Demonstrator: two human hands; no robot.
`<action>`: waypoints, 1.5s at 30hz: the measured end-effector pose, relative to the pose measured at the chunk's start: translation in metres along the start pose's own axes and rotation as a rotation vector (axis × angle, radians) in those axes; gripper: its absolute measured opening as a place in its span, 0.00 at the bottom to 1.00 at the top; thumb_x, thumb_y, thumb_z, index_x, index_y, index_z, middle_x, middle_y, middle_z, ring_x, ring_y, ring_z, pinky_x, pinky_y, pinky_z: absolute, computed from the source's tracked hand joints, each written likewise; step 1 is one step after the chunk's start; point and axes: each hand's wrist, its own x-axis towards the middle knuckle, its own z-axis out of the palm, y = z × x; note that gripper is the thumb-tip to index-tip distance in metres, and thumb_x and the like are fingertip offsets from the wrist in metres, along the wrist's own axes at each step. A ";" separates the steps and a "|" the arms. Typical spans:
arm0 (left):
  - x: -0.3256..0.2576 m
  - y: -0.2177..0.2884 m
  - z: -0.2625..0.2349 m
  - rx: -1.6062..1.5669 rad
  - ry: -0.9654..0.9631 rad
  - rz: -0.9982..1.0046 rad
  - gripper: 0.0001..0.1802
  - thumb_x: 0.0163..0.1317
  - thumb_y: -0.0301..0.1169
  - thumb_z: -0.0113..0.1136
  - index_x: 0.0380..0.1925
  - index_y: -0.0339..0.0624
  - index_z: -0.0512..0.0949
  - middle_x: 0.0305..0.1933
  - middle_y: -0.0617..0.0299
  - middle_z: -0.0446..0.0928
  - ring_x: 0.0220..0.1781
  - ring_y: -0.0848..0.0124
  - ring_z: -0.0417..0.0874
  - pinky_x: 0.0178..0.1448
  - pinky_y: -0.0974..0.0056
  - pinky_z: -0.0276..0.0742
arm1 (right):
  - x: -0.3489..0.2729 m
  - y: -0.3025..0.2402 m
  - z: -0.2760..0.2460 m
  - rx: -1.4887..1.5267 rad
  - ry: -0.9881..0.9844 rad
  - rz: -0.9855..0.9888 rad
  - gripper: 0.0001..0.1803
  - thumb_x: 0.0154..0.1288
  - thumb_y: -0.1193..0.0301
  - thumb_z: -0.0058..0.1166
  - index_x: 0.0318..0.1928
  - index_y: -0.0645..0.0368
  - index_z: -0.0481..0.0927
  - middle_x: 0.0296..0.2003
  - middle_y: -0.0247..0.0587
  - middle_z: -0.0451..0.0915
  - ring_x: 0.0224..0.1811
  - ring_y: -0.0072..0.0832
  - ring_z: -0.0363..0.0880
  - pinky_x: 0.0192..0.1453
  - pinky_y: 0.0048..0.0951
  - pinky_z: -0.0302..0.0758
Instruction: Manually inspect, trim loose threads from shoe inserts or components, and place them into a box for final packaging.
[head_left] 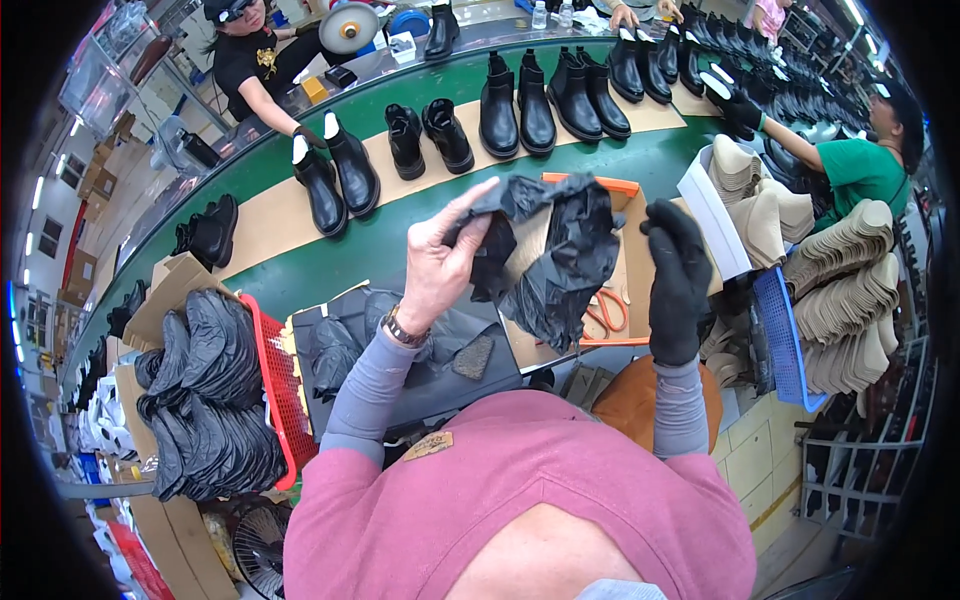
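My bare left hand [445, 250] pinches a crumpled black plastic sheet [570, 285] between thumb and fingers, holding it up above the bench. The sheet is wrinkled and hangs to the right of the hand, partly folded over a pale tan piece [530, 245] whose kind I cannot make out. To the right of the sheet, apart from it, my right hand [678, 285] in a black glove is raised with its fingers extended and nothing visible in it. Between the hands, orange-handled scissors [608, 313] lie in an orange-rimmed tray [635, 225], partly hidden by the sheet.
Black ankle boots [497, 110] stand in pairs on brown paper along the green conveyor [270, 265]. A red basket [275, 390] beside stacked black wrapped pieces [215, 400] is at left. Tan shaped inserts [845, 250] fill a white box and blue basket [780, 330] at right. Co-workers' hands reach in.
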 end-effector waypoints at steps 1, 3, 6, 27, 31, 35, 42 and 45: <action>0.003 -0.002 0.003 -0.048 0.058 0.066 0.19 0.66 0.20 0.56 0.57 0.40 0.77 0.40 0.65 0.82 0.41 0.83 0.76 0.45 0.75 0.74 | -0.003 0.020 -0.003 -0.033 0.008 0.117 0.19 0.65 0.81 0.48 0.56 0.66 0.75 0.50 0.42 0.79 0.52 0.28 0.76 0.58 0.29 0.72; 0.006 0.002 0.008 -0.119 0.084 0.078 0.19 0.66 0.20 0.56 0.57 0.39 0.76 0.40 0.66 0.81 0.41 0.82 0.76 0.45 0.75 0.74 | -0.025 0.060 -0.003 -0.017 -0.326 0.245 0.23 0.63 0.80 0.50 0.59 0.66 0.72 0.52 0.42 0.79 0.55 0.28 0.76 0.60 0.30 0.71; 0.007 0.003 0.013 -0.096 0.049 0.102 0.20 0.64 0.20 0.57 0.57 0.40 0.77 0.41 0.64 0.82 0.40 0.82 0.77 0.45 0.74 0.75 | -0.067 0.100 0.011 -0.092 -0.440 0.052 0.26 0.65 0.74 0.54 0.63 0.63 0.69 0.65 0.47 0.67 0.68 0.36 0.64 0.73 0.35 0.56; -0.014 -0.002 0.029 0.263 -0.043 0.169 0.29 0.53 0.13 0.52 0.57 0.39 0.74 0.47 0.45 0.80 0.48 0.52 0.83 0.50 0.60 0.78 | -0.008 -0.005 0.059 -0.470 -0.176 -0.448 0.17 0.48 0.77 0.59 0.42 0.60 0.80 0.40 0.45 0.77 0.44 0.40 0.78 0.47 0.35 0.74; -0.019 -0.007 0.028 0.278 -0.018 0.113 0.30 0.52 0.11 0.49 0.58 0.39 0.73 0.49 0.44 0.79 0.49 0.51 0.83 0.52 0.60 0.77 | -0.013 -0.027 0.066 -0.652 -0.374 -0.433 0.21 0.48 0.77 0.57 0.47 0.59 0.77 0.48 0.44 0.74 0.45 0.40 0.75 0.47 0.38 0.69; -0.017 -0.006 0.024 0.224 -0.016 0.155 0.32 0.52 0.11 0.49 0.60 0.38 0.71 0.48 0.44 0.79 0.50 0.50 0.82 0.55 0.59 0.76 | -0.029 -0.028 0.060 -0.729 -0.285 -0.656 0.20 0.46 0.76 0.58 0.44 0.59 0.77 0.46 0.43 0.73 0.45 0.40 0.75 0.47 0.42 0.68; -0.019 0.004 0.024 0.297 -0.143 0.299 0.35 0.51 0.26 0.65 0.62 0.35 0.68 0.52 0.46 0.76 0.49 0.51 0.78 0.55 0.56 0.75 | -0.031 -0.033 0.064 -0.713 -0.429 -0.253 0.19 0.51 0.80 0.56 0.47 0.61 0.78 0.48 0.49 0.74 0.43 0.43 0.76 0.47 0.38 0.72; -0.018 -0.001 0.019 0.373 -0.105 0.425 0.41 0.45 0.35 0.73 0.61 0.38 0.69 0.55 0.49 0.75 0.50 0.53 0.78 0.54 0.55 0.74 | -0.027 -0.024 0.060 -0.129 -0.418 -0.081 0.18 0.54 0.81 0.55 0.48 0.65 0.77 0.47 0.50 0.75 0.46 0.44 0.77 0.48 0.36 0.74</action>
